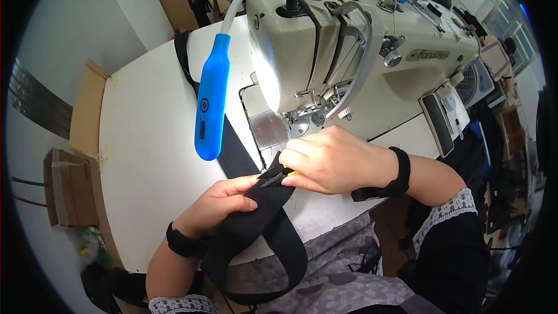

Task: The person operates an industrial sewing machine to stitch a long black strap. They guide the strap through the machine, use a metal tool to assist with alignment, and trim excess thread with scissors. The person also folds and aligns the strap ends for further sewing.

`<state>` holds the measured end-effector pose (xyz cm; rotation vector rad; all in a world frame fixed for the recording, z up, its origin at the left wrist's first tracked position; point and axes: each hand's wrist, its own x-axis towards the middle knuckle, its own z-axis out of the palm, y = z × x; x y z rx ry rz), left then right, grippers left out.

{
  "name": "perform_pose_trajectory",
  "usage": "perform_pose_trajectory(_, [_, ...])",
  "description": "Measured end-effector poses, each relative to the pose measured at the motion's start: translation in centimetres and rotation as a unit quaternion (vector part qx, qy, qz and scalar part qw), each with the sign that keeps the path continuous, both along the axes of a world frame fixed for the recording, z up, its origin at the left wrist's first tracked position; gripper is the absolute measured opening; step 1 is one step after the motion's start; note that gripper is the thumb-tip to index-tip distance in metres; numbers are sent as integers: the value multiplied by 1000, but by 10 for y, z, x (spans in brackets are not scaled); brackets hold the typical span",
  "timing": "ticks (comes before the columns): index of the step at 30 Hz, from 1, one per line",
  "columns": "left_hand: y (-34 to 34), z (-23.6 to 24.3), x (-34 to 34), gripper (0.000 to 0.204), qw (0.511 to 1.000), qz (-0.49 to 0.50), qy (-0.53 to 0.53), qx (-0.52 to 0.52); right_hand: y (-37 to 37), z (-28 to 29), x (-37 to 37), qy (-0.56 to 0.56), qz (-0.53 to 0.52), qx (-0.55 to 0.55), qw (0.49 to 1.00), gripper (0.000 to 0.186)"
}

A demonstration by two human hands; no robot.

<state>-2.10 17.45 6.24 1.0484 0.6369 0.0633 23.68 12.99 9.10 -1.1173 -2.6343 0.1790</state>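
Note:
A wide black webbing strap [256, 218] is pinched between the thumb and fingers of my left hand [215, 204], just in front of the sewing machine [308, 40]. Its lower part hangs in a loop over the table's front edge, towards my lap. My right hand [325, 160] is closed around small thread snips [272, 181] with dark blades and bits of yellow showing. Those blades lie against the strap, close to my left fingertips. My right fingers hide most of the snips' handle.
A blue lamp [213, 99] on a white flexible neck hangs over the white table [151, 134]. More black strap [235, 148] runs back across the tabletop. A phone-like device [437, 125] lies at the right. Cardboard boxes [72, 189] stand at the left.

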Motion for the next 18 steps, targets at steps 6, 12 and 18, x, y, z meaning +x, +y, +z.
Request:
perform_pose_trajectory(6, [2,-6,-2,52,999,-35,0,39,3,-2,0,25,27,-30,999,29])
perform_pose_trajectory(12, [2,-6,-2,55,998,-39,12,47,3,-2,1,26,21,-25,999,26])
perform_pose_trajectory(18, [-7,1,9,57,986,129,-84,-63,-10,-6,4,162,-87,-7,983,29])
